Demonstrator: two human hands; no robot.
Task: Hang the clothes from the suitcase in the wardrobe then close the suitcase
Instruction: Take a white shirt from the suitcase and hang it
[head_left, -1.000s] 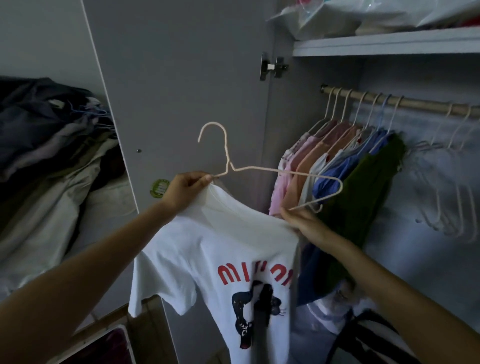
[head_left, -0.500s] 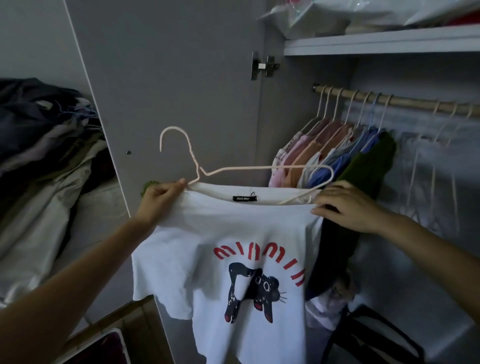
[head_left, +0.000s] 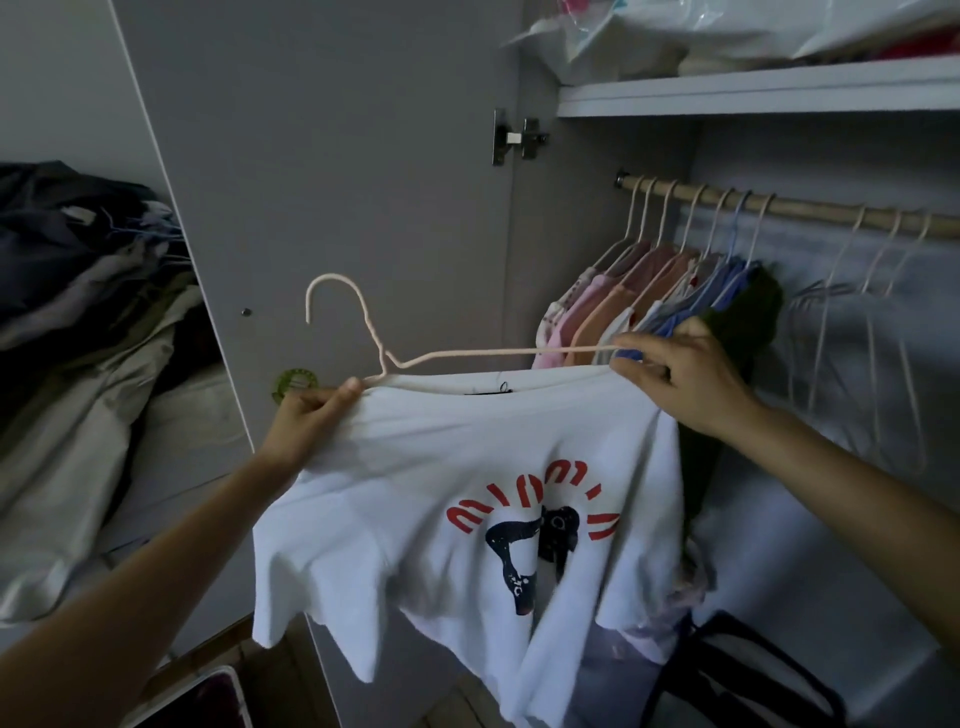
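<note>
**Shirt going onto its hanger, rail not yet reached**

The left hand (head_left: 306, 423) pinches the white shirt (head_left: 467, 493) at its shoulder, right where the hanger (head_left: 374, 338) bends below its hook. The right hand (head_left: 680, 379) grips the shirt's other shoulder together with the hanger's far end. Between the two hands the collar is stretched flat, and the upper wire of the hanger runs bare just above the neckline, so the shirt looks only partly seated. The rest of the shirt hangs below both hands, print side toward the camera.

Beyond the right hand is the rail (head_left: 810, 210), with a bunch of hung clothes (head_left: 649, 301) touching or just behind that hand's knuckles; which, I cannot tell. Further right, spare hangers (head_left: 862, 332) dangle with a gap before them. To the left of the left hand stands the open door (head_left: 322, 156), and past it a pile of garments (head_left: 88, 291). The suitcase is not clearly in view.

The step in hand, as I judge it, is dressing the hanger. Next, the right shoulder needs settling over the wire end; then one hand should take the hanger by the neck, lift it, and hook it on the rail in the gap beside the hung clothes.
</note>
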